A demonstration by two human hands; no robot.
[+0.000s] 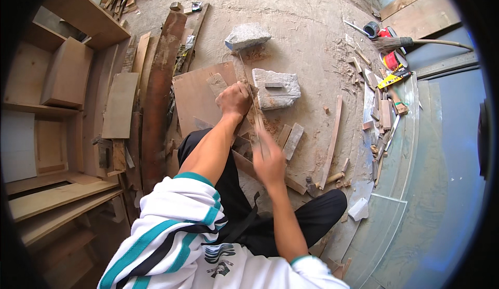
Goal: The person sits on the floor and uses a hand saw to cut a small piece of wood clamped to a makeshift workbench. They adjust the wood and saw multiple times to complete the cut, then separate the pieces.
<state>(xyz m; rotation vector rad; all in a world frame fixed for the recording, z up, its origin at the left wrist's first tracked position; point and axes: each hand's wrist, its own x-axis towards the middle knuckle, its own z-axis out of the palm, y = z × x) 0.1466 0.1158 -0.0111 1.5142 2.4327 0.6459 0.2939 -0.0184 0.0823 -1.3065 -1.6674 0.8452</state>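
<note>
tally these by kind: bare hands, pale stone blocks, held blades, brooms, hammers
Bare left hand and right hand: 2
Rough upper stone block and lower stone block, both pale: 2
Long thin metal blade in the right hand: 1
Brown-bristled, long-handled broom: 1
Dark-headed, wooden-handled hammer: 1
Total: 7

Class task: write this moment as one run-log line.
left hand: holding wood | right hand: gripping saw, blurred | saw: blade beside left hand | nearer stone: offcut on top
</note>
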